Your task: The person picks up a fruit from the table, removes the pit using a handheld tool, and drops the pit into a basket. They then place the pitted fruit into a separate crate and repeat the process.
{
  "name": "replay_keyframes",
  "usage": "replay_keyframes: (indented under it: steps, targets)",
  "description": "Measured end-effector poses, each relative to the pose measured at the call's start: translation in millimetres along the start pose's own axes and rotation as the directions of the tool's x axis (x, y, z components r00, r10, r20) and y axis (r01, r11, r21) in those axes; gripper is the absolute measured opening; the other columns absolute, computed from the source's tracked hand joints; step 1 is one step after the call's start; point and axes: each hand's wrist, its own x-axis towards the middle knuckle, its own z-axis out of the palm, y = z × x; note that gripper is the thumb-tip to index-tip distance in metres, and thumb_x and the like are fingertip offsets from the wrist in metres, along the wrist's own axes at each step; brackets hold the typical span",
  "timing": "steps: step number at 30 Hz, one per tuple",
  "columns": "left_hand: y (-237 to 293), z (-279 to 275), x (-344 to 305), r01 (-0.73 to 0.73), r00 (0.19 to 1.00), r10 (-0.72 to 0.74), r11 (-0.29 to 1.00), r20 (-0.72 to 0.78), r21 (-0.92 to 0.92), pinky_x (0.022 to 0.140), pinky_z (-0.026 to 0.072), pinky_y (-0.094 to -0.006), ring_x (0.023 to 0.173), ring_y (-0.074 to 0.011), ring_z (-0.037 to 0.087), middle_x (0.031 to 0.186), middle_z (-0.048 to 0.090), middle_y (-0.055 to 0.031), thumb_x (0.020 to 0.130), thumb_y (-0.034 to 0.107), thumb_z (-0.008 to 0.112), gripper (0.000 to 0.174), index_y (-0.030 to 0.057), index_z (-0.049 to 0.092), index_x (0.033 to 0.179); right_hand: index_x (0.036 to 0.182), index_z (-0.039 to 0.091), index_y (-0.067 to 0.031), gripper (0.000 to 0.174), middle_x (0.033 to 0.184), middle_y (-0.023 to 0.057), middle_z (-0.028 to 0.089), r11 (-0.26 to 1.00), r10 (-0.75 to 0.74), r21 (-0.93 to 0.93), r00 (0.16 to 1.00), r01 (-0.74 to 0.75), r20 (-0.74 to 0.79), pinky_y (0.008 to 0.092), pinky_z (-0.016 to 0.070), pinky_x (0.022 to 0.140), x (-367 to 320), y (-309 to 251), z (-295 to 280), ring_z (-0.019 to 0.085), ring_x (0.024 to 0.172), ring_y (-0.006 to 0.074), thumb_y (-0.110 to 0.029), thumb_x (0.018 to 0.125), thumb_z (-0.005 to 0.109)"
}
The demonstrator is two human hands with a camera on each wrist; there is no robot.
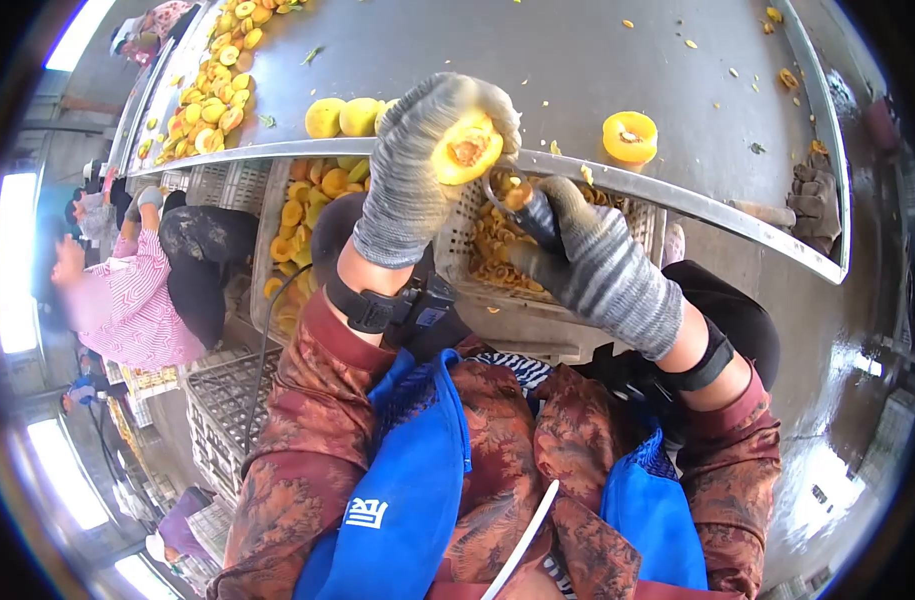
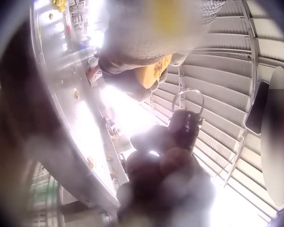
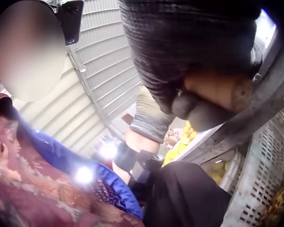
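Observation:
In the head view my gloved left hand (image 1: 417,150) grips a yellow peach half (image 1: 467,148), cut face turned toward my right hand, with a rough reddish hollow in its middle. My gloved right hand (image 1: 607,255) holds a pitting knife (image 1: 539,222) by its dark handle. Its thin metal loop stands just below the peach half, apart from it in the left wrist view, where the loop (image 2: 188,93) points up toward the fruit (image 2: 151,73). A wooden handle end (image 3: 217,90) shows beneath the right glove in the right wrist view.
A metal table (image 1: 537,70) with a raised rim lies ahead, bearing a heap of peach halves (image 1: 217,100), a few near the rim and one pit-in half (image 1: 629,140) at right. Crates of peaches (image 1: 295,215) and scraps (image 1: 487,240) stand below. Another person (image 1: 147,290) sits at left.

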Motion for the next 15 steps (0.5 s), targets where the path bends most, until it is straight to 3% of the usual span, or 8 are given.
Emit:
replay_keyframes:
  steps: [1,4,6,8,10,11,13,15]
  targets:
    - [-4,0,-1,0.079,0.996,-0.070,0.982,0.056,-0.172,0.069,0.0487,-0.0306,0.075,-0.0203,0.059,0.083,0.060,-0.0146,0.089,0.035,0.047,0.039,-0.0032,0.058,0.090,0.118,0.042,-0.0023,0.048,0.088,0.0176,0.059,0.998,-0.016,-0.068,1.000,0.014,-0.026,0.0366,0.0482,0.066,1,1,0,0.061,0.081,0.0331,-0.010,0.077,0.066]
    - [-5,24,-9,-0.111,0.993,0.102,0.973,-0.054,-0.202,0.066,0.0495,-0.0262,0.071,-0.0150,0.059,0.077,0.060,-0.0077,0.090,0.017,0.050,0.020,0.0002,0.060,0.084,0.116,0.043,-0.0044,0.042,0.086,0.0180,0.058,0.953,-0.197,-0.253,0.976,0.168,-0.096,0.0400,0.0477,0.061,7,15,7,0.059,0.074,0.0364,-0.009,0.079,0.062]
    - [-11,6,-7,-0.038,0.996,0.030,0.995,-0.087,-0.094,0.065,0.0496,-0.0257,0.071,-0.0148,0.059,0.078,0.061,-0.0075,0.085,0.005,0.054,0.007,0.0022,0.060,0.087,0.115,0.043,-0.0055,0.039,0.084,0.0185,0.057,0.904,-0.169,-0.406,0.984,0.135,-0.049,0.0424,0.0470,0.058,7,18,5,0.059,0.070,0.0370,-0.008,0.079,0.060]
    - [-4,-18,-11,-0.071,0.982,0.125,0.940,-0.145,0.335,0.066,0.0501,-0.0264,0.071,-0.0161,0.060,0.081,0.062,-0.0076,0.077,-0.002,0.059,0.013,0.0030,0.060,0.089,0.115,0.044,-0.0063,0.040,0.086,0.0197,0.057,0.844,-0.039,-0.535,0.999,0.039,0.011,0.0438,0.0472,0.057,6,13,-2,0.059,0.069,0.0373,-0.010,0.078,0.059]
    - [20,-39,-25,-0.167,0.919,0.394,0.450,-0.027,0.877,0.072,0.0497,-0.0285,0.078,-0.0185,0.061,0.087,0.063,-0.0086,0.074,-0.004,0.061,0.017,0.0026,0.061,0.090,0.107,0.046,-0.0063,0.030,0.082,0.0191,0.057,0.835,-0.074,-0.547,0.997,0.058,-0.006,0.0447,0.0468,0.057,5,25,3,0.059,0.069,0.0367,-0.012,0.080,0.058]
    - [11,-68,-34,-0.126,0.915,0.393,0.499,-0.094,0.858,0.076,0.0483,-0.0287,0.082,-0.0171,0.060,0.088,0.063,-0.0093,0.079,-0.001,0.060,0.014,0.0016,0.061,0.092,0.102,0.047,-0.0064,0.025,0.079,0.0186,0.057,0.819,-0.014,-0.572,0.998,0.042,0.054,0.0453,0.0464,0.057,4,25,3,0.059,0.069,0.0366,-0.015,0.081,0.057]
    - [21,-91,-49,0.054,0.950,0.083,0.906,-0.302,0.421,0.081,0.0450,-0.0256,0.091,-0.0133,0.055,0.095,0.062,-0.0081,0.088,0.013,0.056,0.021,-0.0006,0.059,0.103,0.092,0.047,-0.0069,0.018,0.072,0.0169,0.057,0.818,0.032,-0.576,0.997,0.014,0.070,0.0464,0.0452,0.056,0,28,6,0.059,0.067,0.0361,-0.020,0.082,0.055]
    - [12,-125,-48,0.244,0.937,-0.079,0.845,-0.339,0.476,0.084,0.0438,-0.0257,0.094,-0.0125,0.054,0.104,0.059,-0.0060,0.085,0.016,0.060,0.029,0.0007,0.057,0.109,0.092,0.047,-0.0069,0.018,0.076,0.0168,0.057,0.833,-0.020,-0.551,0.998,0.054,0.067,0.0464,0.0456,0.056,-11,26,4,0.059,0.065,0.0352,-0.021,0.082,0.055]
